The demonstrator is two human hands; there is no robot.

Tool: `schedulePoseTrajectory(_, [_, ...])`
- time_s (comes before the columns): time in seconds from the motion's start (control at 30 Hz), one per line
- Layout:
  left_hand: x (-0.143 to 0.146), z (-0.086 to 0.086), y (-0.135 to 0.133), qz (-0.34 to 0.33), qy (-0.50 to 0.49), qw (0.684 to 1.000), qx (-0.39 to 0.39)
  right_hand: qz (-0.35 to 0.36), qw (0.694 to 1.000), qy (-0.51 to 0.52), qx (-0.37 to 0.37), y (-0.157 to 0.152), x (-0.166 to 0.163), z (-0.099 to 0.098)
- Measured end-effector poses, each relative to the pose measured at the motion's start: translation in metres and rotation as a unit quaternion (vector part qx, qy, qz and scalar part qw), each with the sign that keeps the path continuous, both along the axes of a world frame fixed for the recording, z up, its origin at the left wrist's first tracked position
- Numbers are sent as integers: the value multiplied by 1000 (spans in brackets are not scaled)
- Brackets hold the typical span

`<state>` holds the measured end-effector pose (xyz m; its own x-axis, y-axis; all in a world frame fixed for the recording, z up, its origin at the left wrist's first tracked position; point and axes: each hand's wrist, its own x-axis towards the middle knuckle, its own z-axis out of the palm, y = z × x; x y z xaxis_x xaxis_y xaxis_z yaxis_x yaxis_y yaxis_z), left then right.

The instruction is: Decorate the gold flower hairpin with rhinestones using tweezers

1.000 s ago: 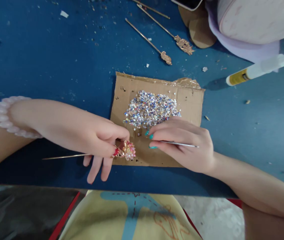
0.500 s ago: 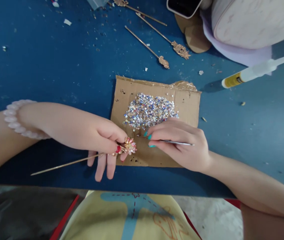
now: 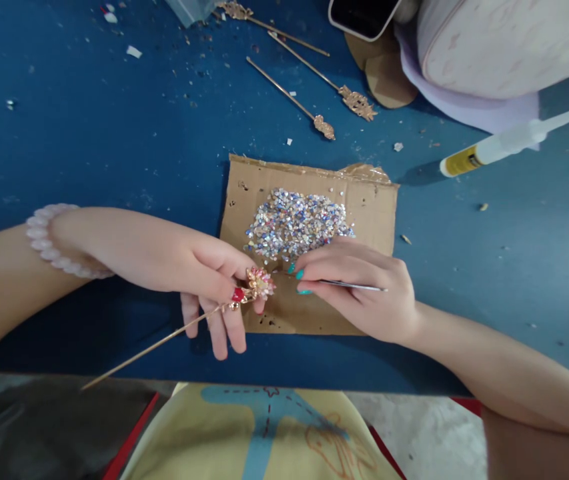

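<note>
My left hand (image 3: 189, 270) pinches a gold hairpin (image 3: 149, 348) just below its ornament, a flower (image 3: 261, 283) set with pink and clear stones. The pin's long stem slants down to the left, past the table's front edge. My right hand (image 3: 364, 283) is closed on slim metal tweezers (image 3: 351, 285), whose back end sticks out over the palm. Their tips point left at the flower, a short gap away; whether they grip anything is too small to tell. Under both hands lies a cardboard piece (image 3: 309, 313) bearing a heap of tiny shiny rhinestones (image 3: 299, 223).
Several gold hairpins (image 3: 324, 127) lie beyond the cardboard. A phone (image 3: 364, 17) and a pale round case (image 3: 494, 47) stand at the back right, near a glue tube (image 3: 469, 159) with a yellow label. A plastic bag (image 3: 189, 10) and scraps lie at the back.
My left hand has shifted slightly right and turned the hairpin, so its stem slopes more steeply and its end hangs lower. My right hand has stayed almost still. The view has shifted slightly.
</note>
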<state>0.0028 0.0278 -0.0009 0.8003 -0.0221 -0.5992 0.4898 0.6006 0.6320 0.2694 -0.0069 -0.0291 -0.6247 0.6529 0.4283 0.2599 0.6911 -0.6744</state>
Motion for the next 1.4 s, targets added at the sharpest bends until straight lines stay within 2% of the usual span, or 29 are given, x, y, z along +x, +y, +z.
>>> schedulePoseTrajectory(0.37, [0, 2, 4, 36, 3, 999, -1, -4, 1000, 6, 0, 1, 1, 0])
schedulePoseTrajectory(0.67, [-3, -1, 5, 153, -22, 987, 38, 11, 1000, -2, 21, 2, 1, -2])
schedulePoseTrajectory(0.87, [-2, 1, 7, 200, -29, 976, 83, 5, 1000, -6, 19, 1, 3, -3])
schedulePoseTrajectory(1.03, [1, 4, 8, 225, -18, 969, 99, -18, 1000, 0, -2, 2, 4, 1])
schedulePoseTrajectory(1.17, [3, 1, 5, 250, -14, 963, 98, -69, 997, 7, -18, 6, 11, 4])
schedulePoseTrajectory(1.3, [8, -5, -1, 250, -12, 966, 68, -134, 988, 80, -17, 11, 18, 5])
schedulePoseTrajectory(1.4, [16, -8, -10, 252, -9, 967, 38, -127, 986, 107, -7, 10, 17, 8])
